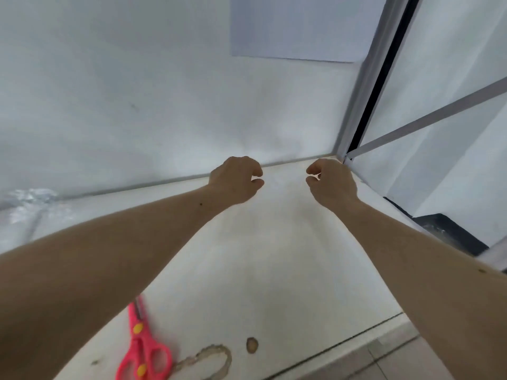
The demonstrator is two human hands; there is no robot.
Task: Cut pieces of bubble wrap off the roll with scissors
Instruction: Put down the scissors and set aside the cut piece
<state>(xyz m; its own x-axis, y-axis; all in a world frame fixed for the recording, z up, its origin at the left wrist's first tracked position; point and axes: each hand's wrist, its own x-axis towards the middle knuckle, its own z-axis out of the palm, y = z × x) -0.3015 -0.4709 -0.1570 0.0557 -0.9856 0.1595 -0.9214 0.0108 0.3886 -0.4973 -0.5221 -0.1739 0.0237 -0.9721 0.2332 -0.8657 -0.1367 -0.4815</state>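
My left hand [236, 179] and my right hand [332, 182] are stretched out to the far edge of the white table [288, 283]. Each has its thumb and fingers curled in a pinch. A faint, blurred clear bubble wrap sheet [285, 204] seems to hang between them, and a pale bit shows in my right hand's pinch. Crumpled bubble wrap [24, 204] from the roll lies at the far left of the table. The pink scissors [144, 349] lie closed near the front left, under my left forearm, with nothing touching them.
A white wall runs behind the table. A grey metal frame post [356, 119] stands at the table's far right corner, and a dark object [450, 231] sits beyond the right edge. Brown ring stains [211, 357] mark the table front. Tiled floor shows at the lower right.
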